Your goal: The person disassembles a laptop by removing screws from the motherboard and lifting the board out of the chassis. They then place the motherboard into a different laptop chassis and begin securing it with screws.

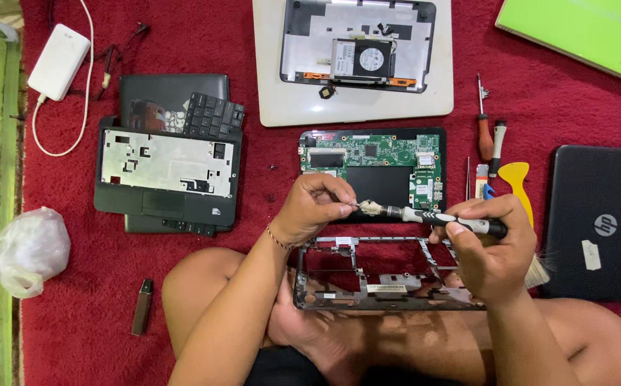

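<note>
Overhead, catalogued by size. Red carpet (pixel 575 114), underlying everything. White laptop base (pixel 353 107) at top centre, opened, drive exposed. Closed black laptop (pixel 600 221) at far right. Keyboard bezel (pixel 167 171) at left, over loose keys. Green circuit board (pixel 371 161) in black tray, centre. Black plastic frame (pixel 382 275), resting across lap, just below both hands. Left hand (pixel 310 207), fingertips pinched together on the screwdriver's tip end. Right hand (pixel 493 250), closed around the handle of the screwdriver (pixel 432 216), held level above the frame. Spare screwdrivers (pixel 489 139) and yellow pry tool (pixel 516 179) beside right hand.
</note>
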